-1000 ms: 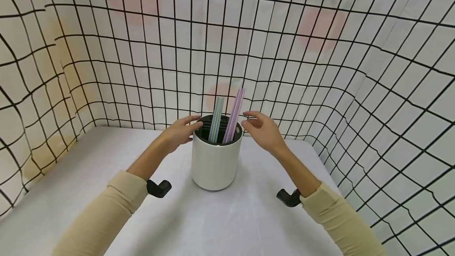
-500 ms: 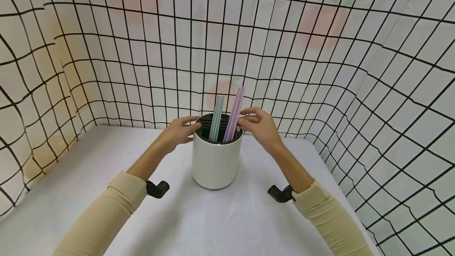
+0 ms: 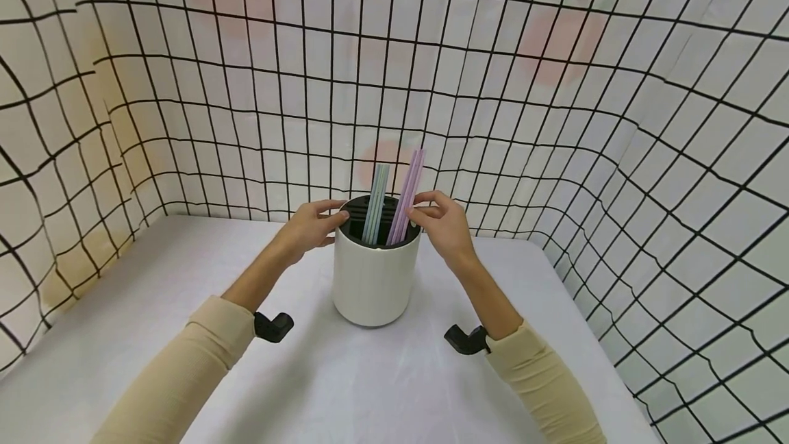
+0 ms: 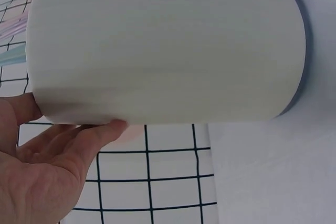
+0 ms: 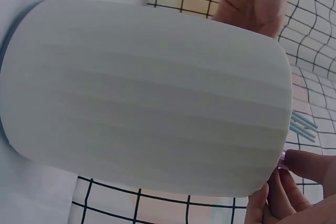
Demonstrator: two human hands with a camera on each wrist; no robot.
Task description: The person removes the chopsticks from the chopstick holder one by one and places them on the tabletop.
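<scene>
A white round utensil holder (image 3: 374,286) with a black slotted top stands upright on the table. Purple chopsticks (image 3: 402,204) lean to the right inside it, beside blue-green chopsticks (image 3: 375,205). My left hand (image 3: 311,228) grips the holder's upper left side, thumb at the rim and fingers along the outer wall. My right hand (image 3: 445,225) is at the right rim, its thumb and index finger pinching the purple chopsticks. In the right wrist view, a bit of purple shows by the thumb (image 5: 307,163); the holder (image 5: 147,95) hides most of the chopsticks.
A white cloth covers the table (image 3: 370,389). Black wire grid panels (image 3: 487,88) enclose the back and both sides, close behind the holder. Each wrist carries a black camera mount (image 3: 274,327).
My right hand has moved left and inward, from just beside the rim to the purple chopsticks. The left hand stays on the holder, which has hardly moved.
</scene>
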